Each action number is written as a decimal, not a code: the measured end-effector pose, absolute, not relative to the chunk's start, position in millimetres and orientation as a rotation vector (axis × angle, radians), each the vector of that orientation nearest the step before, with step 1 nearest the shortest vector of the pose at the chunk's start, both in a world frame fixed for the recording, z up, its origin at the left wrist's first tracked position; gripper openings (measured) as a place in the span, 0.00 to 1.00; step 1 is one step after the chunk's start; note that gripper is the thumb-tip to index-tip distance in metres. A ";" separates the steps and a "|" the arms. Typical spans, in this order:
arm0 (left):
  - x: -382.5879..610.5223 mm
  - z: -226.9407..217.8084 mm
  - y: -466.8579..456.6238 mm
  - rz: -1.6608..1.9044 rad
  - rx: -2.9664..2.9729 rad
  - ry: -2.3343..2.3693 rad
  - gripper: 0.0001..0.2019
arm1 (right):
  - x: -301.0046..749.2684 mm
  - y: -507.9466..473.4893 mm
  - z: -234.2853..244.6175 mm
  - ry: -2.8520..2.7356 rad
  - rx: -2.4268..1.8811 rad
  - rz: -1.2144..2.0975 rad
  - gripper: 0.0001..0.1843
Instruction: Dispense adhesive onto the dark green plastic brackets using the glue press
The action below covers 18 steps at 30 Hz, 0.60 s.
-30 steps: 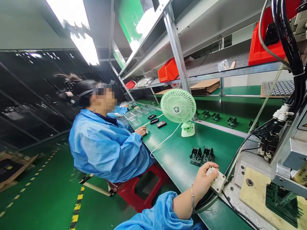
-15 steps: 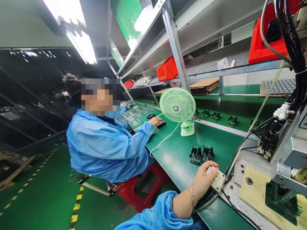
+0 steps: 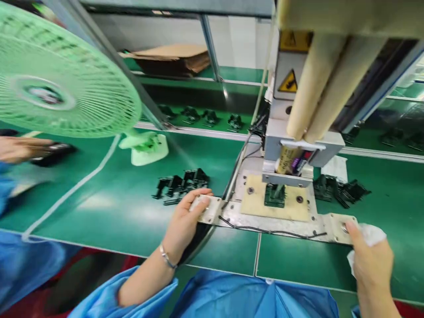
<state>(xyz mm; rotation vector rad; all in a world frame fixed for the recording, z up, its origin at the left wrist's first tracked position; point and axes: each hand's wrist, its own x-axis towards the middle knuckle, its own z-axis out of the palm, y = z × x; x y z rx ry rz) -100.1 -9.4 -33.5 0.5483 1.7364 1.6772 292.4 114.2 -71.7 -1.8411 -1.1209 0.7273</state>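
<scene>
Blue work clothing (image 3: 248, 293) fills the near edge, and from it two bare hands reach onto the green surface (image 3: 228, 249). The left hand (image 3: 187, 216), a bracelet (image 3: 167, 257) at its wrist, grips the left switch box (image 3: 212, 212), thumb on top and fingers over the far side. The right hand (image 3: 374, 265) lays its thumb on the right switch box (image 3: 336, 227), with a white wad (image 3: 376, 234) beside that thumb; its fingers are mostly hidden, so I cannot tell how tightly they close. Between the boxes, a dark green part (image 3: 274, 199) sits on a cream plate (image 3: 251, 213), directly beneath the machine head (image 3: 287, 179). The step in hand appears to be working the machine through both switches; the next move would call for both thumbs to act together, fingers clear of the head. Loose dark parts lie to the left (image 3: 195, 179) and right (image 3: 324, 187) of the plate. Farther left, a co-worker's blurred hand (image 3: 23, 149) is at a black item (image 3: 54, 153), past the green fan (image 3: 109, 101). Beyond stand a row of similar parts (image 3: 234, 123) and stacked cardboard (image 3: 172, 53).
</scene>
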 end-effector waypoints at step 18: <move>-90.9 -26.5 -4.1 1.762 0.532 1.802 0.24 | 279.9 117.1 -64.9 -0.996 -1.596 0.724 0.29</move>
